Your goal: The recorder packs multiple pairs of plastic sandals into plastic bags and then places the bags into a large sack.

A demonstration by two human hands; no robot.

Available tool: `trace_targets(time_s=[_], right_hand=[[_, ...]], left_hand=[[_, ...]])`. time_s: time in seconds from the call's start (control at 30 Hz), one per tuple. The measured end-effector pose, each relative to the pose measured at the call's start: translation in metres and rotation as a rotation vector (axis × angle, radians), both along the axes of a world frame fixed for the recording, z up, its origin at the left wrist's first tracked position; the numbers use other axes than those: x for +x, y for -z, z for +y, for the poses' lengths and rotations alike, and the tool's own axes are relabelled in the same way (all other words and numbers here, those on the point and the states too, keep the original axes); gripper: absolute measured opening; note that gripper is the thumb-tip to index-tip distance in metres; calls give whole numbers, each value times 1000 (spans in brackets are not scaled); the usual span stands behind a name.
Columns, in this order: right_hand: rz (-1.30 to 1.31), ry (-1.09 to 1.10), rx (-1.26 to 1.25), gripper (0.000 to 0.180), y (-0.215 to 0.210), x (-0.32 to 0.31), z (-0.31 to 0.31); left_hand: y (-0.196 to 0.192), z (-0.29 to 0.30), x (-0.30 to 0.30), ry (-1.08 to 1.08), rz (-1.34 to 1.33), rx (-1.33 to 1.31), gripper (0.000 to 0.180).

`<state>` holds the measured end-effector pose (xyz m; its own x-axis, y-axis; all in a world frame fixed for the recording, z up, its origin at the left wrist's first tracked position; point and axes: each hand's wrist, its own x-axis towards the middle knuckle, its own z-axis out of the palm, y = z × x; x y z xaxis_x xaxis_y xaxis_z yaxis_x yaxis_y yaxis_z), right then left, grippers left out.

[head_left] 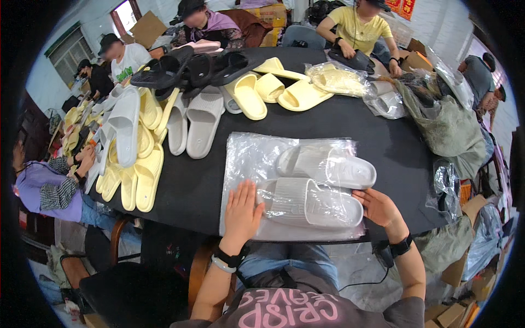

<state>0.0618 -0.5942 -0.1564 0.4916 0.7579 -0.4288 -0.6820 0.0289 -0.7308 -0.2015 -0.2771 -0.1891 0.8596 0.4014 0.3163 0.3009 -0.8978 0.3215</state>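
Two pale grey slide sandals lie side by side on a clear plastic bag (249, 158) spread flat on the black table (355, 123). The near sandal (309, 203) sits between my hands; the far sandal (328, 167) lies just behind it. My left hand (242, 210) rests flat, fingers apart, on the bag at the near sandal's heel end. My right hand (378, 206) touches the near sandal's toe end with curled fingers. Both wrists wear bands.
Rows of grey slides (202, 123), yellow slides (134, 175) and black slides (180, 68) fill the table's left and back. Bagged slides (336, 79) and crumpled plastic (437, 120) lie at the back right. Several other people sit around the table.
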Motion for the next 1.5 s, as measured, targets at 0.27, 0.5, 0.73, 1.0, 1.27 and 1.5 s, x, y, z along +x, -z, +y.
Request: trace_targets(time_s=[0.27,0.5,0.73,1.0,1.27,1.5], right_hand=[[-1898,-121,-490,36,-13,5,24],[-1784,-477,-61,46,2,26,90],[-1868,-824,-334,48,7,-7,151],[-1871,-553,-426,29,7,4,104],[-1457,21,-531,28,-12,40,-30],[-1044,584,-438,35,-13,26,-90]], left_hand=[[8,4,-2,-13,48,-33,62],[9,3,-3,-18,22,-39,65],[12,4,-5,-17,15,-46,66],[14,6,-4,-42,48,-11,66],[0,0,-8,-38,97,107,75],[-13,2,-10,-23,208,97,80]])
